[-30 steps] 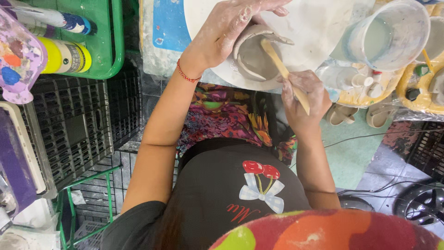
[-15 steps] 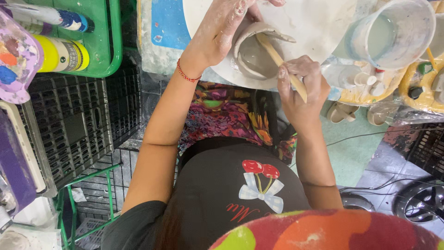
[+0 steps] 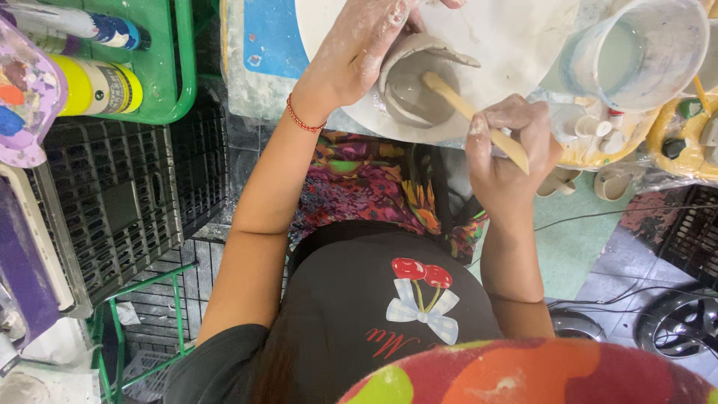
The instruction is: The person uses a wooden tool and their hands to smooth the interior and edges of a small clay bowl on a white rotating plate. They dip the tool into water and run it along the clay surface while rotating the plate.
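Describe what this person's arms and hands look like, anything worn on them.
Both forearms are bare, with no sleeves showing on them. The left hand is smeared with pale grey clay, and a thin red cord bracelet circles its wrist. The right hand carries lighter clay smudges, without rings or gloves visible.

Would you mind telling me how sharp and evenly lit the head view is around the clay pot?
Head view: soft, even light without hard shadows; the clay pot and wooden stick are sharp; the white board looks slightly washed out; the colourful shape at the bottom edge is blurred, being too close.
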